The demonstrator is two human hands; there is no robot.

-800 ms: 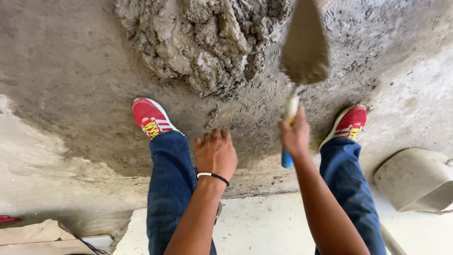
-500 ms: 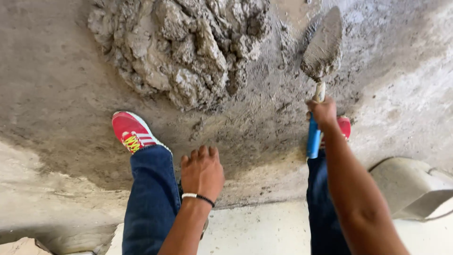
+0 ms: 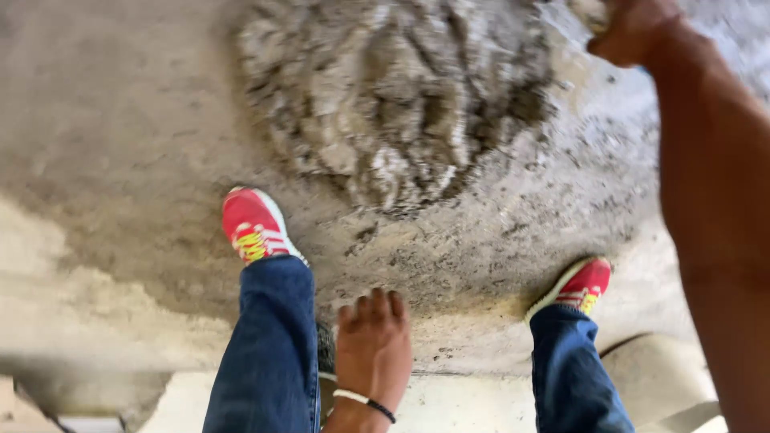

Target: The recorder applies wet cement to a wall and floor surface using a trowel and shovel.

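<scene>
1. Head view, left hand (image 3: 373, 349): it hangs low in the middle of the picture, between the two legs in blue jeans, its back toward the camera. The fingers (image 3: 377, 306) point away from the person, lie close together and are nearly straight, slightly curled at the tips. They hold nothing and touch nothing that can be made out. A white band and a dark band (image 3: 365, 401) circle the wrist.

2. Head view, right hand (image 3: 634, 32): it is raised at the top right corner, with the forearm running down the right edge of the picture. The hand looks closed into a fist, but it is blurred and cut by the frame. Whether the fingers grip anything cannot be told, since only a pale scrap shows just beside the knuckles at the top edge.

3. Head view, mortar pile (image 3: 393, 104): a lumpy grey heap of wet mortar lies on the concrete floor (image 3: 120, 160) ahead of the feet, upper middle of the picture. The right hand is just beside its upper right edge; the left hand is well apart from it.

4. Head view, surroundings: a red shoe with yellow laces (image 3: 253, 224) stands left of the pile's near edge, and a second red shoe (image 3: 577, 289) stands to the right. A pale curved object (image 3: 658, 377) lies at the lower right.
</scene>
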